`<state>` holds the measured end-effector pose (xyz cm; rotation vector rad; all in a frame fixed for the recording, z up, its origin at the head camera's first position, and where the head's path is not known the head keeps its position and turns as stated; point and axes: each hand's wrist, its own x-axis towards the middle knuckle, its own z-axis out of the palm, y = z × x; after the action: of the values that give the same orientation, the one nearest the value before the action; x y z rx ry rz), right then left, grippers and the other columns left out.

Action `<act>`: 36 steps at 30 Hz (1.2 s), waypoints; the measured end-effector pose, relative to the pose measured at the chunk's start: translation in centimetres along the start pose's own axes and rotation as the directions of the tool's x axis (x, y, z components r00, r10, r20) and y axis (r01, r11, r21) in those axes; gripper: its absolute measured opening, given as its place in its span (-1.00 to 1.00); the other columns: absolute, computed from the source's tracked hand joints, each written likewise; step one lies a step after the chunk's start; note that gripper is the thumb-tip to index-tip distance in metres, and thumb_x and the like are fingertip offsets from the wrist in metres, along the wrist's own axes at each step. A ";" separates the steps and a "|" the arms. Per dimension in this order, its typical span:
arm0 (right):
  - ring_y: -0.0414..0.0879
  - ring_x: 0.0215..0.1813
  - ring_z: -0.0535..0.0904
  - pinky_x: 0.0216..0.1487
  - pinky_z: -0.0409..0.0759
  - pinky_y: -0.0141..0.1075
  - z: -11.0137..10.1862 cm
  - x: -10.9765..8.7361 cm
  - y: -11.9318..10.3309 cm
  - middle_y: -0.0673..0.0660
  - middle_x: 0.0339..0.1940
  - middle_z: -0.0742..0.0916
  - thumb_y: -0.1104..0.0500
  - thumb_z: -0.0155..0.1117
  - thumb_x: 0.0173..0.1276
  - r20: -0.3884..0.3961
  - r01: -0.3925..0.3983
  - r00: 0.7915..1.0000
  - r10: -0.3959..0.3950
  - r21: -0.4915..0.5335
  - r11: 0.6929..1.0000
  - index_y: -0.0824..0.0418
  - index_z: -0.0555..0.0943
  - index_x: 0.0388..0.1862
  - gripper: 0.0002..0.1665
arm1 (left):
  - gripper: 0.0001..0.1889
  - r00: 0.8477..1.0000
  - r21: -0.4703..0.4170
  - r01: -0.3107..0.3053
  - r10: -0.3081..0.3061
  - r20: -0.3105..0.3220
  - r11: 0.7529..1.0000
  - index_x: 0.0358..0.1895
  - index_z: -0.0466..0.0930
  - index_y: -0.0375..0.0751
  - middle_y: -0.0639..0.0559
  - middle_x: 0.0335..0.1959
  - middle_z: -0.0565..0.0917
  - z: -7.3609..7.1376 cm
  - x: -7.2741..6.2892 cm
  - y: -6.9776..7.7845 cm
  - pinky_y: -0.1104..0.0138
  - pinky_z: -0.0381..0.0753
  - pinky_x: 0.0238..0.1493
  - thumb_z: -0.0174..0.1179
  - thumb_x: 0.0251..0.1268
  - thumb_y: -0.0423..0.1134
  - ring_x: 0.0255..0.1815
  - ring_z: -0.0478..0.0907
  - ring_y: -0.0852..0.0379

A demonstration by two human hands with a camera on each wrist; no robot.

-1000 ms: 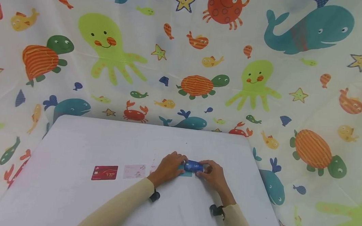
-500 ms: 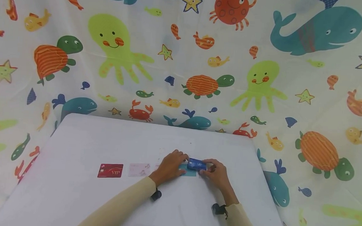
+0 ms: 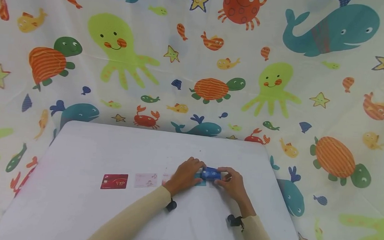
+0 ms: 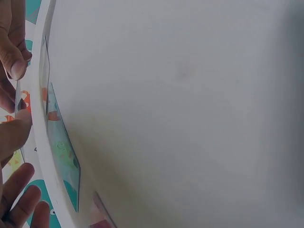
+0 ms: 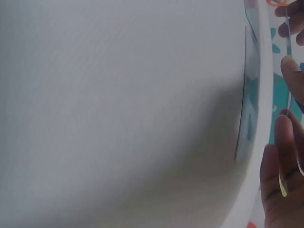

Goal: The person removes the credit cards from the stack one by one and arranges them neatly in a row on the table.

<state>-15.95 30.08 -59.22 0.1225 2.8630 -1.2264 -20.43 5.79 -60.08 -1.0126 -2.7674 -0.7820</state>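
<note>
In the head view both hands hold a blue VIP card [image 3: 211,173] between them, over the table. My left hand [image 3: 186,174] pinches its left end, and my right hand [image 3: 231,180] grips its right end between thumb and fingers. A teal card [image 3: 201,182] lies beneath it, partly covered by the blue card and my left hand. The left wrist view has the held card [image 4: 18,97] nearly edge-on, with thumb and fingertips at it. From the right wrist, a pale card [image 5: 248,109] shows flat on the table below my right hand.
Left along the row lie a red VIP card [image 3: 114,181], a pale pink card [image 3: 145,180] and another pinkish card [image 3: 166,177] partly behind my left hand. The white table [image 3: 89,147] ends at a curtain [image 3: 181,72] printed with sea animals.
The head view has swung slightly sideways and back. Both hands keep hold of the blue card, which has shifted a little to the right over the teal card.
</note>
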 end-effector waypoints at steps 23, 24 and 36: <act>-0.04 -0.05 0.60 -0.03 0.60 -0.30 -2.7 -0.8 1.4 -0.03 0.25 0.76 0.18 0.67 0.23 0.007 -0.032 0.999 0.032 -0.007 0.999 -0.14 0.73 0.22 -0.42 | -0.46 1.000 -0.021 0.009 -0.009 -0.008 1.000 0.26 0.66 0.06 0.09 0.08 0.77 1.2 1.8 2.4 0.31 0.70 0.23 0.59 0.22 -0.02 0.09 0.60 0.13; -0.04 -0.05 0.60 -0.03 0.60 -0.31 -2.8 -0.8 1.5 -0.04 0.26 0.75 0.18 0.67 0.23 0.007 -0.038 0.999 0.038 -0.012 0.999 -0.15 0.73 0.21 -0.42 | -0.46 1.000 -0.025 0.009 -0.009 -0.008 1.000 0.26 0.66 0.06 0.09 0.07 0.77 1.3 1.9 2.6 0.31 0.70 0.23 0.59 0.23 -0.03 0.08 0.60 0.13; -0.04 -0.03 0.60 -0.03 0.58 -0.35 -4.0 -1.3 2.2 0.02 0.29 0.75 0.22 0.65 0.25 -0.011 -0.072 0.997 0.072 -0.041 0.997 -0.10 0.73 0.23 -0.43 | -0.47 1.000 -0.056 0.016 -0.017 -0.022 0.998 0.26 0.66 0.08 0.11 0.07 0.76 2.6 2.5 3.9 0.34 0.69 0.22 0.58 0.24 -0.03 0.09 0.58 0.15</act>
<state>-14.46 34.36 -57.99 0.2289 2.8621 -1.1566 -19.72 11.05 -60.00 -0.9852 -2.7524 -0.8724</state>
